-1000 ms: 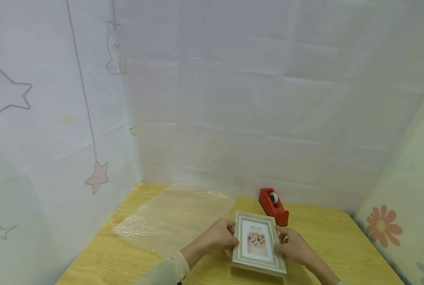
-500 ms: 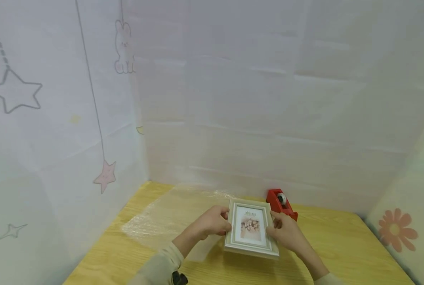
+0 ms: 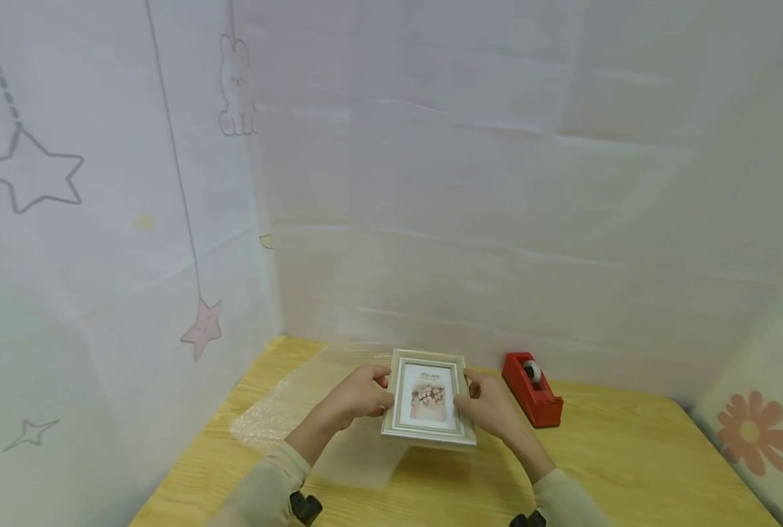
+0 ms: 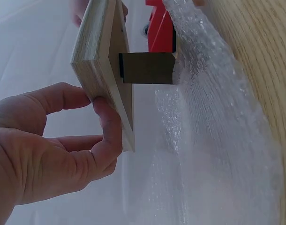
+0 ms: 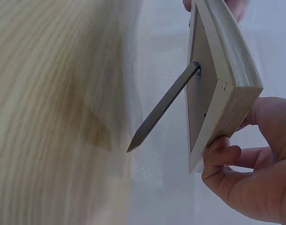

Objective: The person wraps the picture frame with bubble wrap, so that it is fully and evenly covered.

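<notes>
A pale, silvery picture frame [image 3: 429,399] with a flower print faces up, tilted, between both hands. My left hand [image 3: 358,395] pinches its left side, thumb on the front and fingers behind. On the opposite side, my right hand [image 3: 493,406] grips the edge in the same way. Both wrist views show the frame held above the table, its stand leg [image 5: 164,108] swung out from the back. Underneath and to the left spreads a sheet of bubble wrap [image 3: 358,457], partly hidden by the left hand and the frame.
A red tape dispenser [image 3: 533,391] with a roll of tape stands right of the frame, near the back of the wooden table [image 3: 635,454]. Printed white sheeting [image 3: 470,183] hangs behind and along both sides.
Both hands have carried the picture frame left and toward the back, from beside the bubble wrap to over it. The tape dispenser now shows apart from the frame.
</notes>
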Motion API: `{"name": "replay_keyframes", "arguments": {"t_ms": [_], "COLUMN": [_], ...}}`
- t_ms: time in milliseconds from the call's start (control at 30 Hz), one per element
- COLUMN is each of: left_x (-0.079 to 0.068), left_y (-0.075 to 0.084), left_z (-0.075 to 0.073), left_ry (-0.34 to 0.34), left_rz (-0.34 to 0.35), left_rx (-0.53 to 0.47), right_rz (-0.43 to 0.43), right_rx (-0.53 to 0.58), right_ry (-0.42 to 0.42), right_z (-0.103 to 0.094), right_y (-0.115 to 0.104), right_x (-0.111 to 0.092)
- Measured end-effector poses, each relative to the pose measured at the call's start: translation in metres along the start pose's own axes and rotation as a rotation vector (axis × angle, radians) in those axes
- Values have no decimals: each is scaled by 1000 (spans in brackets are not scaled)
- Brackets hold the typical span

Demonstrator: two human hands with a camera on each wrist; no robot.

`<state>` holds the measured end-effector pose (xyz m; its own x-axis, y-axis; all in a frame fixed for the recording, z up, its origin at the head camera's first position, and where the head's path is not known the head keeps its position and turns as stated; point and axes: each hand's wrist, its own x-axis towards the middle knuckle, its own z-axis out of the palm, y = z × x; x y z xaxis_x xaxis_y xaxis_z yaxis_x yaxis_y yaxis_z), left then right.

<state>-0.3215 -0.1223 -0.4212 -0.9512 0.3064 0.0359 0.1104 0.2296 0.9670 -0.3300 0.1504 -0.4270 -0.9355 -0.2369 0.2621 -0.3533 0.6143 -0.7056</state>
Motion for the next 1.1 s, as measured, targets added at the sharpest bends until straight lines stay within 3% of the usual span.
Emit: {"name": "replay_keyframes", "arguments": {"t_ms": [100,267,467,533,667,833,1100], "left_x": [-3,-8,-14,-17,-24,-20,-11], "left_y": [0,6,23,28,39,38,7], "left_z": [-8,-8,-9,-8,-7,-20,-47], "left_ry": [8,-15,-27,-17,66,181,244], "left_rz": [-8,-14,40,62,116,154,124], "left_rx": [-5,-31,-31,-1,120,234,219], "right_rz": [-3,41,50,32,-18,-96,-164], "right_rx": [4,-25,-46,-70,-103,-91,-2], "right_ry": [-5,35,60,72,111,150,105], "right_z": [4,-5,-22,-25,-25,-11,36], "right_y": [-9,-27,-49,-54,-58,-57,-37], "right_x": [6,0,-6,-7,-7,8,28]}}
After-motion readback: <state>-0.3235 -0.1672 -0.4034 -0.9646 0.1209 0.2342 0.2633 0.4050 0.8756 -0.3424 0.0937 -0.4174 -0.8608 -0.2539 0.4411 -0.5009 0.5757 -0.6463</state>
